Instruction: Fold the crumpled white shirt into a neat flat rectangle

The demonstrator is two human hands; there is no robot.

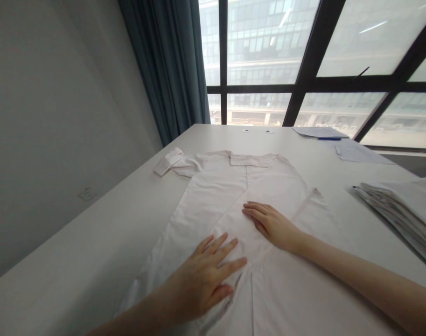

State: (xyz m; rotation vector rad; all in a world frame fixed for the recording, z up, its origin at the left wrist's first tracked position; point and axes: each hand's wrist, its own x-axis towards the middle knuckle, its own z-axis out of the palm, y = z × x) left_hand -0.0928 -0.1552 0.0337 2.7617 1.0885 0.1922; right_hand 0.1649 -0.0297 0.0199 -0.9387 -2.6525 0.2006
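White garment (pixel 230 212) flat beneath left fingers (pixel 233 267), spread wide, and right fingers (pixel 257 213), loosely extended.

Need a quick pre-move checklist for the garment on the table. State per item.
1. Left hand free of the fabric: ok, fingers spread, palm down over the white garment.
2. Right hand not pinching fabric: cannot tell, its underside is hidden.
3. Garment smooth near the left thumb: not ok, a raised fold shows there.
4. Far-left sleeve flat: not ok, it lies rumpled.
5. Hem laid out: cannot tell, the garment runs out of frame at the bottom.
6. Stack of folded cloth and blue pen apart from the garment: ok, both stand off to its right.
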